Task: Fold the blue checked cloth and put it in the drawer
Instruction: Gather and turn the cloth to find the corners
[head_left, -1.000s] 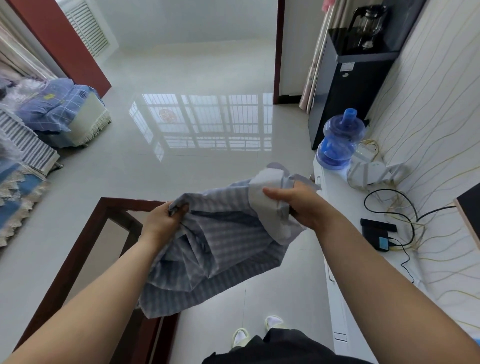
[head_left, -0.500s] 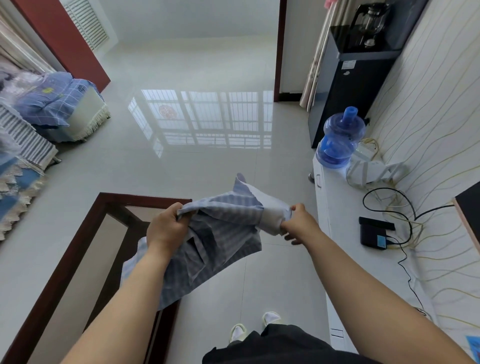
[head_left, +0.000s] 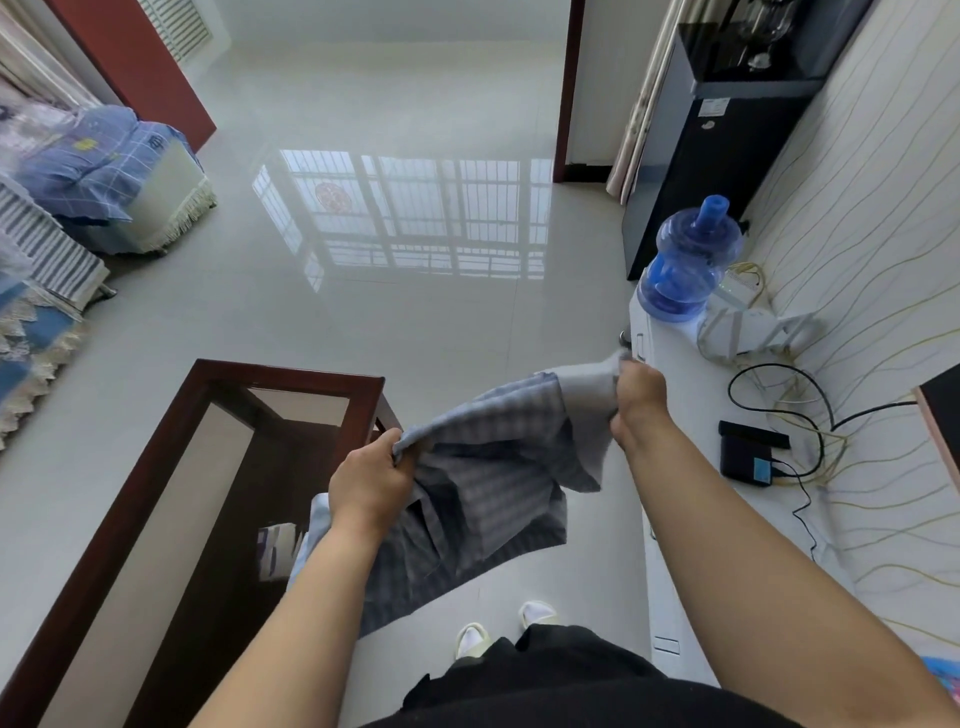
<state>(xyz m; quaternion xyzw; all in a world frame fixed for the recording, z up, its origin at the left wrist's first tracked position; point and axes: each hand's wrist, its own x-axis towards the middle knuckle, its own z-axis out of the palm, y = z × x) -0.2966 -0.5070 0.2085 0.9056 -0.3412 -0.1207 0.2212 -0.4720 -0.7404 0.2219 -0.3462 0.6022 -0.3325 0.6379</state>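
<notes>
Both hands clamped on cloth: left hand near edge, right hand far-right corner. Held in air, unfolded; folding, drawer placement left.

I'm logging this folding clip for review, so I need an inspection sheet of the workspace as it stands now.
Surface: white cabinet top on the right; glass-topped coffee table with a dark wood frame on the left.
Job's things: blue checked cloth held in the air, stretched between both hands, not yet folded flat; no open drawer seen.
Clutter: blue water jug, black box.
Grippers: left hand and right hand each grip an upper edge of the cloth.
Cables: black cable looped on the cabinet top.
Surroundings: glossy tiled floor, black water dispenser.
</notes>
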